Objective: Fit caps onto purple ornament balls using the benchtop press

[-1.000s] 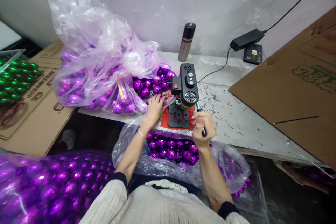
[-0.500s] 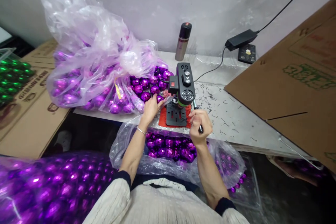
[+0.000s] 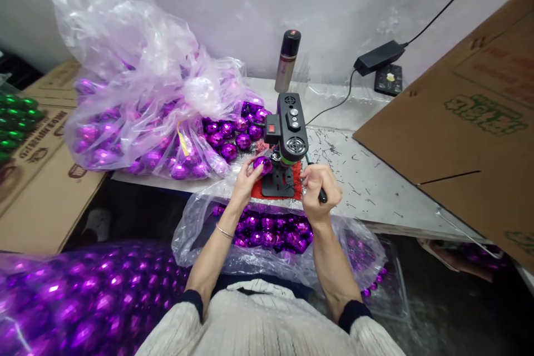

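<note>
Between the fingers of my left hand [image 3: 245,179] is a shiny purple bauble [image 3: 262,165], held at the left side of a small black bench press [image 3: 292,125]. The press's dark base plate [image 3: 277,183] rests on a red cloth [image 3: 297,178]. My right hand [image 3: 320,189] is wrapped round the black-gripped lever [image 3: 322,196] on the press's right side. More purple baubles [image 3: 228,151] lie loose behind my left hand, spilling from a large clear plastic bag [image 3: 137,61]. Below the table edge, an open clear bag holds several purple baubles [image 3: 267,238].
A spray can [image 3: 287,61] stands behind the press. A black power adapter [image 3: 379,58] and its cable lie to the right. Small dark wire bits litter the white table [image 3: 359,178]. Cardboard boxes flank both sides, the right one [image 3: 467,117] close by. Green baubles [image 3: 16,122] sit far left.
My left hand has picked up a purple bauble from the loose pile and brought it right, beside the press. My right hand stays on the lever. The view has shifted slightly.
</note>
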`<action>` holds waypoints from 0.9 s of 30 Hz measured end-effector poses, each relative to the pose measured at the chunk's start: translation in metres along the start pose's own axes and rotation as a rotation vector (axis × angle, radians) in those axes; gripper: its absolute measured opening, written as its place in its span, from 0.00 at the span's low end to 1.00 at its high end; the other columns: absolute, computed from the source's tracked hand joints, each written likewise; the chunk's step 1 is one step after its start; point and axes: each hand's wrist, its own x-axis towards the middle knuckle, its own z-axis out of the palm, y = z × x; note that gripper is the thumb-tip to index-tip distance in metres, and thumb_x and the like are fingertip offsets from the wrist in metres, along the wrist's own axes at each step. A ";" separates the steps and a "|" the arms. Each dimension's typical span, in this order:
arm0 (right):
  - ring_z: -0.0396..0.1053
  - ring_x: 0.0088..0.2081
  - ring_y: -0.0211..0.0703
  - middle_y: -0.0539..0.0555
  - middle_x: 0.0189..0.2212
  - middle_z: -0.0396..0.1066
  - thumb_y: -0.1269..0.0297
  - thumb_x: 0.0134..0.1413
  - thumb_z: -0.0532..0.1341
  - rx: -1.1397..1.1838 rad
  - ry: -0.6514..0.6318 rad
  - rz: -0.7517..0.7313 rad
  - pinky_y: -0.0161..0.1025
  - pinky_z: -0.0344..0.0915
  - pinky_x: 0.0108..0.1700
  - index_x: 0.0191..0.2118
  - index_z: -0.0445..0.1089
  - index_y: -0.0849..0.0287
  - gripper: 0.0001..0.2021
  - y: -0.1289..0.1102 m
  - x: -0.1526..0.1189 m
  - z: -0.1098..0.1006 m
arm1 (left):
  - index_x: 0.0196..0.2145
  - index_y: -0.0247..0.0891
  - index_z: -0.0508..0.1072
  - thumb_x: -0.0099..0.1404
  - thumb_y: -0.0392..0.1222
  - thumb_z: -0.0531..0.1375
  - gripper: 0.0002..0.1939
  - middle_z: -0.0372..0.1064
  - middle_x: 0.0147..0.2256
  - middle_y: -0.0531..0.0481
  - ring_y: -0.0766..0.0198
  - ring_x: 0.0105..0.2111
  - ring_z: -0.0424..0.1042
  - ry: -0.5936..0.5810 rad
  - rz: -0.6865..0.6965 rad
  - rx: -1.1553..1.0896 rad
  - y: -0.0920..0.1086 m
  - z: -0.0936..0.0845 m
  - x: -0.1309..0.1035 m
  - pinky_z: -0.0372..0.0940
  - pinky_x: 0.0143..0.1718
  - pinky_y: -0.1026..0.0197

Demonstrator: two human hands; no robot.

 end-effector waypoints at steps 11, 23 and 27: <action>0.69 0.28 0.38 0.50 0.25 0.70 0.72 0.66 0.54 -0.028 -0.034 -0.034 0.39 0.64 0.31 0.28 0.65 0.56 0.13 0.001 0.000 -0.003 | 0.61 0.37 0.69 0.64 0.52 0.68 0.32 0.76 0.54 0.38 0.47 0.53 0.76 -0.045 0.337 0.717 -0.027 0.015 -0.003 0.70 0.58 0.44; 0.69 0.28 0.37 0.49 0.25 0.70 0.73 0.66 0.54 -0.040 -0.048 -0.056 0.38 0.64 0.31 0.29 0.65 0.56 0.12 0.002 -0.003 -0.004 | 0.62 0.37 0.67 0.67 0.55 0.65 0.32 0.71 0.59 0.36 0.46 0.60 0.71 -0.188 0.552 0.869 -0.031 0.005 -0.009 0.65 0.64 0.42; 0.69 0.28 0.37 0.49 0.25 0.70 0.72 0.66 0.54 -0.043 -0.046 -0.050 0.38 0.64 0.31 0.29 0.65 0.55 0.12 0.003 -0.003 -0.004 | 0.63 0.38 0.68 0.66 0.56 0.66 0.33 0.72 0.59 0.36 0.46 0.59 0.73 -0.179 0.471 0.825 -0.028 0.003 -0.005 0.66 0.63 0.43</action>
